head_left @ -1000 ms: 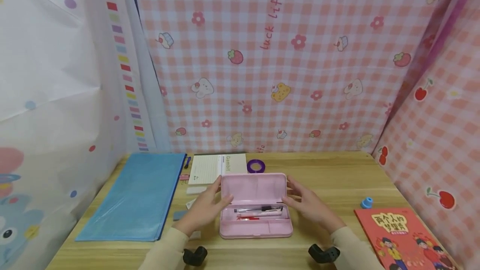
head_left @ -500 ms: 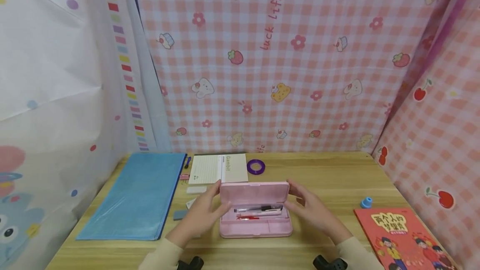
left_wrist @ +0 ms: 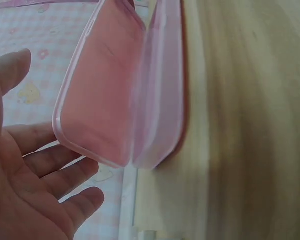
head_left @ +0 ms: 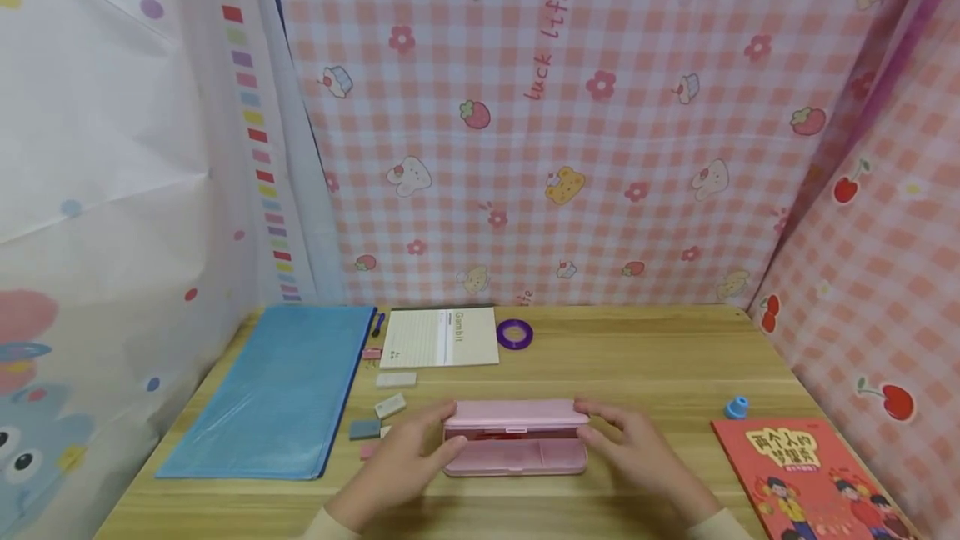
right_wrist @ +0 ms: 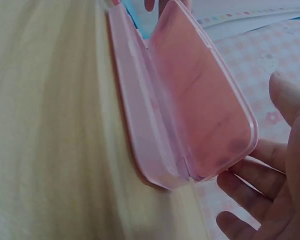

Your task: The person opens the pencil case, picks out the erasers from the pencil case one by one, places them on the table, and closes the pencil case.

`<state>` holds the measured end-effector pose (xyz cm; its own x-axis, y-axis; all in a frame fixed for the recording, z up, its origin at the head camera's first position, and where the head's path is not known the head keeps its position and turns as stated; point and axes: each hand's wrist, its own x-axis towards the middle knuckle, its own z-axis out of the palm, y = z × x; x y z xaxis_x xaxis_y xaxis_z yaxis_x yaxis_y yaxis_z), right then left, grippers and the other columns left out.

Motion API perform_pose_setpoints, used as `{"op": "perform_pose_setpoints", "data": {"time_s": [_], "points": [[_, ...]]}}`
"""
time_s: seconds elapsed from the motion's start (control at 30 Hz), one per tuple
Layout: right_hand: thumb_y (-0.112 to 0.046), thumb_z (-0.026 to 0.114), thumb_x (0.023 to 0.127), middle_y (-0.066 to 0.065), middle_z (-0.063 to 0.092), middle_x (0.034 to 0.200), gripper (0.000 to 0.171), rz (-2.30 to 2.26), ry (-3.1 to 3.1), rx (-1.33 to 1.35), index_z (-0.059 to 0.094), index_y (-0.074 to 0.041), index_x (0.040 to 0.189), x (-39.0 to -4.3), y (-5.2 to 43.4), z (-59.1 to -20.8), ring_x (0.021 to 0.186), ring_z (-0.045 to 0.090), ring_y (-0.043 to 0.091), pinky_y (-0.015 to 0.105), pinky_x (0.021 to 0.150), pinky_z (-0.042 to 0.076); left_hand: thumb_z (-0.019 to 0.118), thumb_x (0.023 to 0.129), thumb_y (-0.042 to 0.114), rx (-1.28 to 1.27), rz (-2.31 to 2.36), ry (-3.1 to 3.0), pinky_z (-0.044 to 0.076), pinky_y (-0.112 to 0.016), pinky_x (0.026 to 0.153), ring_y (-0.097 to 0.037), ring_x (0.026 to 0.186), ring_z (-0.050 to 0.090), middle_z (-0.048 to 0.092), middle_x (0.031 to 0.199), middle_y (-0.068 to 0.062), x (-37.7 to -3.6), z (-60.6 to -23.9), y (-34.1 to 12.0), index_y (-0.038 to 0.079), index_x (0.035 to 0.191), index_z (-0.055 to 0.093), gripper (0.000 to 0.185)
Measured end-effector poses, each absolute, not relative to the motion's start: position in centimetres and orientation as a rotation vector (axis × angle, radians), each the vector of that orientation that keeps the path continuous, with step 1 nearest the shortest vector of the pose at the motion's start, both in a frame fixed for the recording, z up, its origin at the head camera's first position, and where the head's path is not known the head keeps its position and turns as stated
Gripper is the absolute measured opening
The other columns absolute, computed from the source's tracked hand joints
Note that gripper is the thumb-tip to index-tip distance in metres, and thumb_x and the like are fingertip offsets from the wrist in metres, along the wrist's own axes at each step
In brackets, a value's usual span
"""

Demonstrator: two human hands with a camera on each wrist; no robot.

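Note:
A pink pencil case [head_left: 487, 465] stands on the wooden table, its hinged lid [head_left: 517, 413] tilted partway down over the tray. Its pens are hidden behind the lid in the head view; only a dark strip shows in the gap. My left hand [head_left: 401, 458] is at the case's left end, its fingers [left_wrist: 65, 155] loosely extended against the lid's corner and the thumb apart. At the opposite end, my right hand [head_left: 641, 455] touches the lid with relaxed fingers [right_wrist: 260, 175], thumb likewise free. Neither hand wraps around the case.
Left lies a blue folder [head_left: 270, 394]. A notepad [head_left: 438, 337] and purple tape roll [head_left: 515, 334] are at the back. Several erasers, including a blue-grey one [head_left: 365, 429], sit beside my left hand. A red book [head_left: 810, 473] and small blue object [head_left: 737, 407] are at right.
The pencil case's lid has swung from nearly upright down toward the tray, covering the pens from the head view. Both hands have come lower and nearer with it.

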<state>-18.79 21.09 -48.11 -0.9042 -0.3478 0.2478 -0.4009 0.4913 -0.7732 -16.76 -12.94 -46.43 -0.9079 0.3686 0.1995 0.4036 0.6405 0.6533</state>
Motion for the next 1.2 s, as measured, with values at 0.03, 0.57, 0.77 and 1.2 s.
{"op": "perform_pose_setpoints", "data": {"time_s": [0.03,0.57,0.77,1.2], "points": [[-0.031,0.063,0.094,0.008,0.061,0.128,0.039,1.391,-2.666,0.659,0.065,-0.005,0.122,-18.7,21.0,-48.2,0.123,0.052,0.031,0.05,0.099,0.04,0.049,0.095,0.053,-0.664,-1.128,-2.804,0.034,-0.049,0.107,-0.03,0.13,0.044,0.052,0.138,-0.012,-16.8,-46.6,-12.9,0.002,0.136,0.052,0.066],[-0.046,0.066,0.088,0.005,0.057,0.135,0.055,1.002,-2.76,0.589,0.062,-0.008,0.128,-19.1,19.7,-50.0,0.125,0.05,0.03,0.049,0.105,0.036,0.051,0.098,0.042,-0.63,-1.013,-2.886,0.031,-0.051,0.108,-0.032,0.134,0.039,0.043,0.146,-0.012,-17.7,-48.7,-11.9,0.002,0.138,0.051,0.056],[-0.054,0.063,0.087,0.009,0.048,0.143,0.07,0.897,-2.798,0.683,0.054,-0.005,0.136,-19.1,19.5,-50.4,0.13,0.044,0.034,0.052,0.105,0.033,0.056,0.096,0.04,-0.623,-0.973,-2.925,0.03,-0.051,0.108,-0.031,0.136,0.036,0.04,0.149,-0.011,-17.7,-48.9,-11.9,0.002,0.14,0.048,0.059],[-0.059,0.069,0.078,0.008,0.044,0.146,0.085,0.921,-2.87,0.653,0.048,-0.005,0.14,-19.3,19.4,-50.7,0.131,0.042,0.034,0.052,0.106,0.032,0.071,0.085,0.041,-0.628,-0.937,-2.901,0.033,-0.05,0.106,-0.032,0.132,0.041,0.043,0.146,-0.013,-18.3,-49.4,-11.9,-0.001,0.137,0.05,0.069]]}}
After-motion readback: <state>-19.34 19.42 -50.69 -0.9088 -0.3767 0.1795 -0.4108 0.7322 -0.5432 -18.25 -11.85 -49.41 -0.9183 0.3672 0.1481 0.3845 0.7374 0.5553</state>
